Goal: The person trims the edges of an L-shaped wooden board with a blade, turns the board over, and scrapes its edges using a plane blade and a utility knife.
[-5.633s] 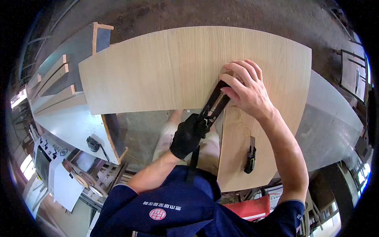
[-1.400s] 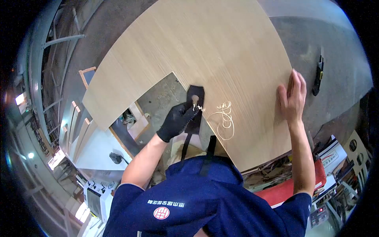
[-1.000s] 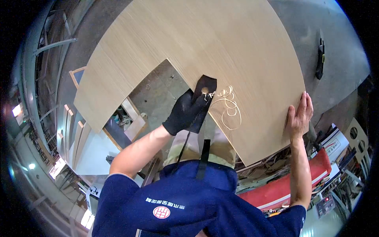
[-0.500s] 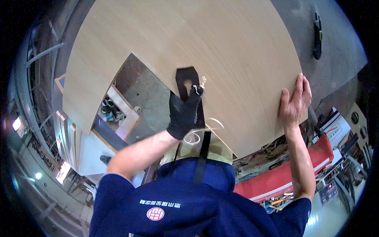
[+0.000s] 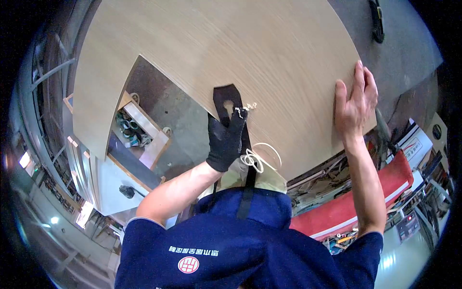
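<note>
My left hand (image 5: 224, 142), in a black glove, is closed around a flat black plane blade (image 5: 224, 91) with a round-ended slot. The blade lies over the cut edge of a large wood-grain board (image 5: 288, 72). A short crinkled shaving (image 5: 250, 106) sticks out by the gloved thumb. Below the hand, a long pale curled strip (image 5: 262, 144) hangs near the board's edge. My right hand (image 5: 356, 106) is bare and lies flat on the board's right side, fingers stretched out. The gloved fingertips under the blade are hidden.
A corner is cut out of the board, and grey floor shows through. Under it stands an open wooden box (image 5: 144, 123) holding small items. A black knife-like tool (image 5: 377, 21) lies at the upper right. A red padded piece (image 5: 356, 202) and scraps (image 5: 320, 190) are at the lower right.
The board and knife-like tool appear shifted up and left in view. The left hand stays on the blade near the cut edge; the pale strip's loops now hang differently. The right hand still lies on the board.
</note>
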